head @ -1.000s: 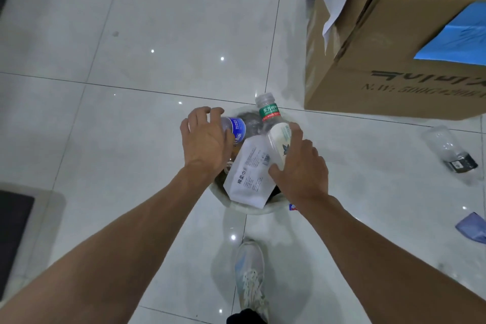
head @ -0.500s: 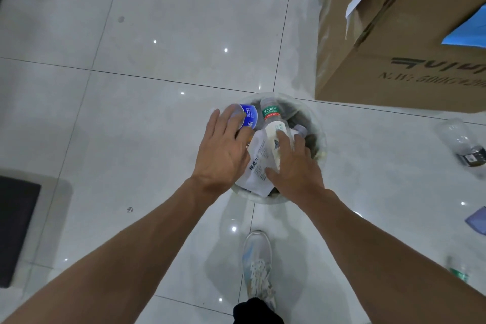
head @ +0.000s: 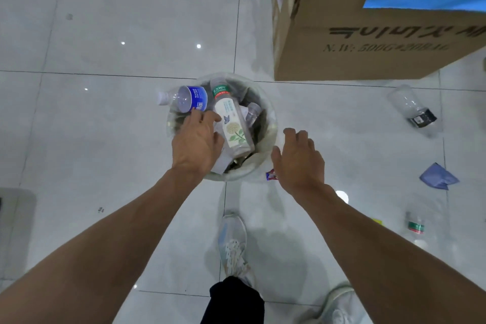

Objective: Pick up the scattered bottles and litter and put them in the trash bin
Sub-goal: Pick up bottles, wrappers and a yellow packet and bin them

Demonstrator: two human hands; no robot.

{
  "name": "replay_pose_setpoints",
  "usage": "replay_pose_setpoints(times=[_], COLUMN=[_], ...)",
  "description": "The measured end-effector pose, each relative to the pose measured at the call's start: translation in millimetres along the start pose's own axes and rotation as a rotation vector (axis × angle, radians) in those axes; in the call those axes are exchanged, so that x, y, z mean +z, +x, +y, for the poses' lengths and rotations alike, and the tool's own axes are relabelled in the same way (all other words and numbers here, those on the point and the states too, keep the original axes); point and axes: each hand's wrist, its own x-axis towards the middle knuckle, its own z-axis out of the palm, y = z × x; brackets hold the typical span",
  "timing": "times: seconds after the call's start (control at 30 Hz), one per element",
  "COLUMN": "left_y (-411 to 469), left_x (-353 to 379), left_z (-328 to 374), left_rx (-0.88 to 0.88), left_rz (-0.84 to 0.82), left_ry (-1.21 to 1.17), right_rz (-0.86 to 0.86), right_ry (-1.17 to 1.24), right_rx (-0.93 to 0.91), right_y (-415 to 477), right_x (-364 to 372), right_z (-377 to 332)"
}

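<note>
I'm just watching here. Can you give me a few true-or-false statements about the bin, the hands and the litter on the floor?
1. The bin is empty. False: it is piled with bottles and paper.
2. The right hand holds a bottle. False: it is open and empty, beside the bin.
3. The left hand is over the bin's contents. True.
4. A cardboard box stands behind the bin. True.
5. No litter is left on the floor. False: a clear bottle and a blue scrap lie to the right.

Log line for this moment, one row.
left hand: open, over trash bin | right hand: open, empty, beside bin | bin: heaped | floor: clear bottle, blue scrap remain
</note>
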Motion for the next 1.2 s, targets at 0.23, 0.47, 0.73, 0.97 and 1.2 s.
replay_pose_setpoints(times=[0.23,0.47,0.73,0.97,1.2], left_y=[-19,-75,-79,-45,-32], left_x=[17,102,232,329,375], left_z=[93,140,86,78,65], left_rx=[0.248,0.463,-0.123,-0.177,-0.186], left_rz=[0.175,-0.095,-0.450,-0.347,-0.175], left_ry=[-0.081,-0.007,0.058,0.022,0.008], right_rz=[-0.103,-0.188,-0.238,-0.216,-0.158], right_ry=[0.015,0.071,0.161,0.148,0.111], right_rx=[0.139,0.192,0.306,0.198,0.108], right_y=[-32,-56,-62,-31,-17], right_x=[7,38,123,209,250], right_z=[82,150,229,235,245])
